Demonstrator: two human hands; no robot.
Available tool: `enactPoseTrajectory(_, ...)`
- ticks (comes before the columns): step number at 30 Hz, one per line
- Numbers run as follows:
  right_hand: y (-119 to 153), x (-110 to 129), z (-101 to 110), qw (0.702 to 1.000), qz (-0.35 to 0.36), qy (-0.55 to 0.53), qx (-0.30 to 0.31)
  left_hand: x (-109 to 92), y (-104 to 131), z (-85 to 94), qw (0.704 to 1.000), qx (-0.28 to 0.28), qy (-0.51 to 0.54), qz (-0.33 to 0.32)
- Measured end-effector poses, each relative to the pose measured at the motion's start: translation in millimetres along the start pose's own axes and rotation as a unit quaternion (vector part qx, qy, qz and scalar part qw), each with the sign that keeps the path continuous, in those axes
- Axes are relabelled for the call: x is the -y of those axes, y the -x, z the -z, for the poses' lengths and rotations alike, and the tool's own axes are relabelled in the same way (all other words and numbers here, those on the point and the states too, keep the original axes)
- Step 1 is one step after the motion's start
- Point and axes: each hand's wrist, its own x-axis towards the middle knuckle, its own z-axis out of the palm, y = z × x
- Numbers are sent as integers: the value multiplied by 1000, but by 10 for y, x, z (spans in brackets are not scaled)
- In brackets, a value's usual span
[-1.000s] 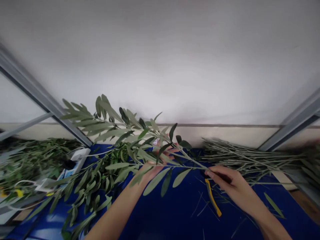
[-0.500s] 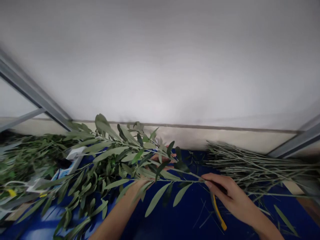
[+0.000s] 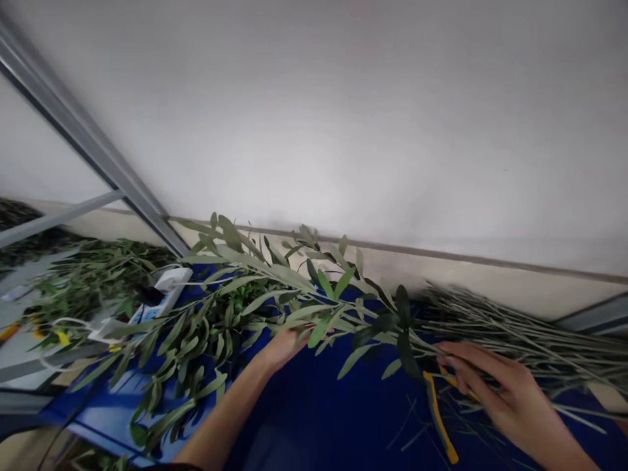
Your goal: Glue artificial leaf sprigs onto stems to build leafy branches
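My right hand (image 3: 495, 376) pinches the cut stem ends of a leafy branch (image 3: 304, 281) that stretches to the left across the view. Under the middle of that branch is my left hand (image 3: 289, 347), its fingers mostly hidden by leaves, so its grip cannot be made out. A yellow-handled tool (image 3: 440, 422) lies just below and left of my right hand. More leafy branches (image 3: 186, 347) rest on the blue table (image 3: 304, 412) at the left.
A pile of bare stems (image 3: 510, 327) lies at the right. White power strips (image 3: 171, 284) with cables are at the left, near more cut foliage (image 3: 103, 275). A pale wall (image 3: 343, 131) and a metal frame (image 3: 108, 163) stand behind.
The leafy branch and my right hand have moved to the right. My left hand is lower on the foliage, with less of its fingers showing. The view has shifted left.
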Motion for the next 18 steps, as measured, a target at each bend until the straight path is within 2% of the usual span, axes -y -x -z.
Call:
enactPoseTrajectory(4,11,52,34,997,38,65,-22,-53,129,32,987,94,0,133)
enactPoseTrajectory(6,24,74,66,993,59,95,-31,-92,175,49,982,111,15,154)
enactPoseTrajectory(11,54,130,115,990,74,121,-14,-144,230,112,988,97,76,89)
enactPoseTrajectory(18,103,83,98,990,61,118,-53,-110,194,80,984,56,167,-21)
